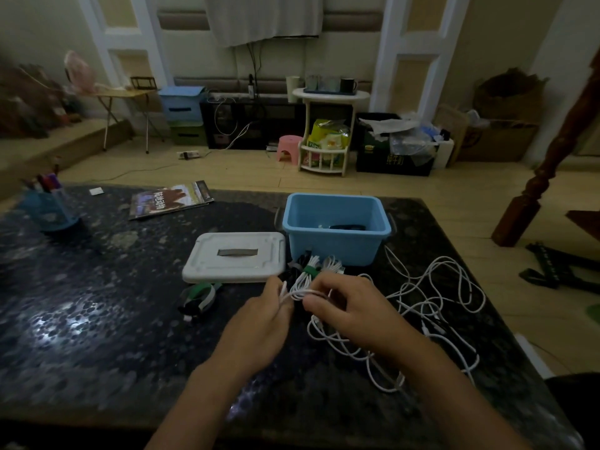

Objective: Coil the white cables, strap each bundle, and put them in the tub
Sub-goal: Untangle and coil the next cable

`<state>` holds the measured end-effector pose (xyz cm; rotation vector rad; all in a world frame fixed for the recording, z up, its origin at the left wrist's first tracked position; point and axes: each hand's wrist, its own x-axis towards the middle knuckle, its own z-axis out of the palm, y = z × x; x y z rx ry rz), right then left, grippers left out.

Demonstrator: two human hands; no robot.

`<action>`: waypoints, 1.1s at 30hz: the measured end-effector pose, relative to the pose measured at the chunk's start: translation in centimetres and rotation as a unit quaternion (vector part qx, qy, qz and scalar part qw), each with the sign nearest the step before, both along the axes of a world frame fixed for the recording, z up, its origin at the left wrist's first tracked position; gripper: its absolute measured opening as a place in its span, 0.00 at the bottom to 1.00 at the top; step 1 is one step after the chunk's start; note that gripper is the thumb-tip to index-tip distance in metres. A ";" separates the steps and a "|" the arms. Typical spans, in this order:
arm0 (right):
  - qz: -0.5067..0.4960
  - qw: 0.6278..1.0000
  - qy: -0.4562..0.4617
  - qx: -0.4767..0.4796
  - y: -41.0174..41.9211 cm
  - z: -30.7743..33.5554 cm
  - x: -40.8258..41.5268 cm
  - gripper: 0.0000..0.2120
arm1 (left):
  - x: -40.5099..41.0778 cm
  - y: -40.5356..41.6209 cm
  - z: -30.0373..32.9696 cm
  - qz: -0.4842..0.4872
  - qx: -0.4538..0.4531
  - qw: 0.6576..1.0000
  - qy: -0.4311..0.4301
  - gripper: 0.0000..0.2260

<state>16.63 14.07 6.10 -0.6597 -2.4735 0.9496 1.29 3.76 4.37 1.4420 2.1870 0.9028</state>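
A white cable (303,294) runs between both hands above the dark table. My left hand (259,323) pinches one end of its loops, and my right hand (354,306) grips the other side, fingers curled round the strands. The rest of this cable trails down beneath my right wrist. Behind the hands lies a coiled white bundle (311,267) bound with a green strap, just in front of the blue tub (337,219). The tub is open and holds a dark item. Loose white cables (435,297) sprawl tangled to the right.
The tub's white lid (234,256) lies flat to its left. Green and grey straps (198,295) sit near the lid's front corner. A book (170,199) and a blue pen holder (48,206) stand at the table's far left. The table edge runs close on the right.
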 end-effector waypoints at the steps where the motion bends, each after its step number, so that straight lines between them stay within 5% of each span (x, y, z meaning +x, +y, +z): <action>1: -0.010 1.000 0.002 -0.027 0.1 0.0 0.0 0.08 | 0.1 0.0 0.1 0.021 0.014 0.999 -0.040 0.08; 6: -0.078 0.996 0.031 -0.024 -0.1 -1.0 -0.4 0.13 | 0.2 0.3 0.5 0.046 0.071 0.979 -0.187 0.21; 10: -0.108 0.994 -0.014 0.030 -1.1 -1.6 -1.4 0.15 | 2.4 0.4 1.3 -0.029 0.142 0.954 -0.264 0.12; 19: -0.039 0.994 -0.097 0.016 -1.3 -1.2 -1.5 0.13 | 1.5 0.7 0.8 -0.009 0.203 0.961 -0.188 0.18; 33: -0.011 0.971 -0.215 0.103 -2.8 -2.6 -2.1 0.16 | 1.3 0.6 1.3 0.015 0.242 0.937 -0.251 0.17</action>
